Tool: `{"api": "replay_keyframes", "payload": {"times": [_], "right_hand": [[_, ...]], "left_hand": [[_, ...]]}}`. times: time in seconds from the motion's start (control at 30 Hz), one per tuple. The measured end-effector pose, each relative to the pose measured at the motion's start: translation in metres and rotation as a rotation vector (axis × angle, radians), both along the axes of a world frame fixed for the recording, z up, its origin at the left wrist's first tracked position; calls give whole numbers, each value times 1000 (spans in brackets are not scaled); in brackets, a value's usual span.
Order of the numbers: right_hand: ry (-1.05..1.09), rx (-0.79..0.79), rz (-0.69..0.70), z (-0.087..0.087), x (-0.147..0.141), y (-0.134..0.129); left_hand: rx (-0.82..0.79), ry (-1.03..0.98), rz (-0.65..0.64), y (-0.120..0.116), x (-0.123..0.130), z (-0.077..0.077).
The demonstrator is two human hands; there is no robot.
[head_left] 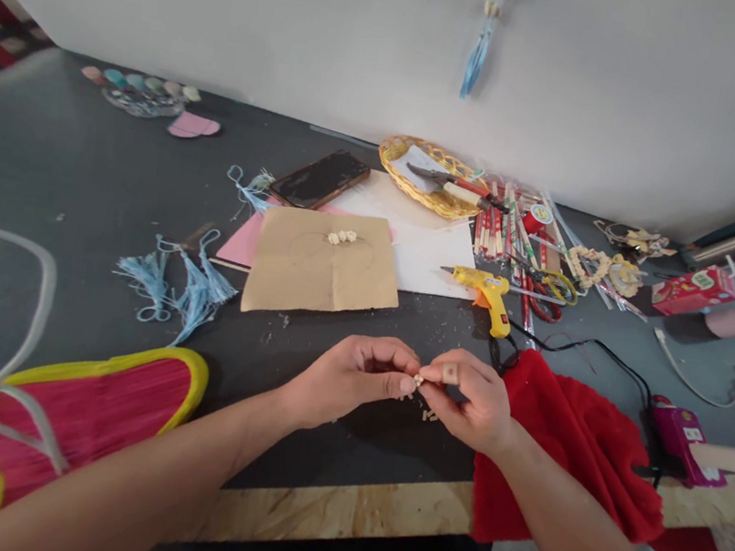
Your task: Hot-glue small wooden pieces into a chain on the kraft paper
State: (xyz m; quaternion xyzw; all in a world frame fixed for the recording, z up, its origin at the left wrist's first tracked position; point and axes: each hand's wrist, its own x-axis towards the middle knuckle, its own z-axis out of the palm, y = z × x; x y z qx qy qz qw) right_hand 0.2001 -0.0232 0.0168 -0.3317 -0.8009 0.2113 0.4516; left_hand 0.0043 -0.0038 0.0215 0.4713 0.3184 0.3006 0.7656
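Observation:
My left hand (370, 373) and my right hand (474, 397) meet just above the dark table near its front edge. Between both sets of fingertips is a tiny pale, wood-coloured piece (419, 381); both hands pinch it. A bandage wraps one finger of my right hand. Below the fingers lie several small pale cut bits (430, 416). Beyond the left hand, a sheet of brown paper (326, 278) bears a drawn curve and a short row of pale pieces (342, 237). A yellow glue gun (486, 291) rests on its side behind the right hand.
Light-blue tassels (183, 285) and a pink-and-yellow padded shape (84, 417) are at left. Red cloth (563, 443) lies under my right forearm. Farther back are a phone (321, 178), a wicker basket (420, 201) with pliers, wrapped chopsticks (503, 222) and scissors (546, 307).

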Motion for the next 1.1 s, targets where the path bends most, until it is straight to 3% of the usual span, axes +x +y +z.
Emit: {"api": "replay_keyframes", "payload": {"times": [0.4, 0.63, 0.87, 1.1], "right_hand": [[-1, 26, 52, 1, -1, 1], [23, -3, 7, 0, 0, -2], [-1, 23, -47, 0, -1, -2], [0, -1, -54, 2, -2, -2]], "left_hand": [[-34, 6, 1, 2, -1, 1], [-60, -9, 30, 1, -1, 2], [-3, 14, 45, 0, 0, 2], [172, 110, 41, 1, -1, 2]]}}
